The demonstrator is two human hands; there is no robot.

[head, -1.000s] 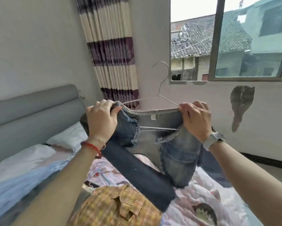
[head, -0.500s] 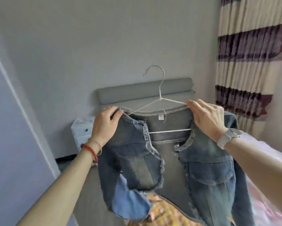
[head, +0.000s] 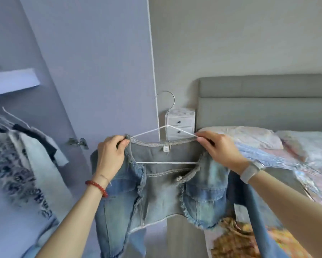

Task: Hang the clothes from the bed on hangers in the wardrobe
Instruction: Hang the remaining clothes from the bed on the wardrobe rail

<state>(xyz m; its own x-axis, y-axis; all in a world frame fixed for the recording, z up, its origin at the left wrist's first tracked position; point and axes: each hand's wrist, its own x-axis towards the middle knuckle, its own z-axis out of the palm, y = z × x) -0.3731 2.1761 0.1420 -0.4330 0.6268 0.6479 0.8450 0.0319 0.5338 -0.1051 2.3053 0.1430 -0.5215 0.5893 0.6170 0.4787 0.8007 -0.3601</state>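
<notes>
A faded denim jacket (head: 162, 190) with frayed edges hangs on a white wire hanger (head: 165, 127), held up in front of me. My left hand (head: 110, 157) grips the jacket's left shoulder over the hanger end. My right hand (head: 219, 151) pinches the right shoulder and hanger arm. The wardrobe (head: 85, 71) stands at the left, its pale door open, with hung clothes (head: 22, 164) inside on hangers. The bed (head: 296, 146) lies at the right, and an orange plaid garment (head: 236, 239) rests on it, low in the view.
A small white drawer unit (head: 180, 121) sits between the wardrobe door and the grey headboard (head: 264, 101). A white shelf (head: 11, 82) juts out inside the wardrobe at upper left. A pillow and patterned bedding cover the bed.
My view has swung left from the window and curtain to the wardrobe. The jacket on its hanger has travelled with both hands, which keep the same grip.
</notes>
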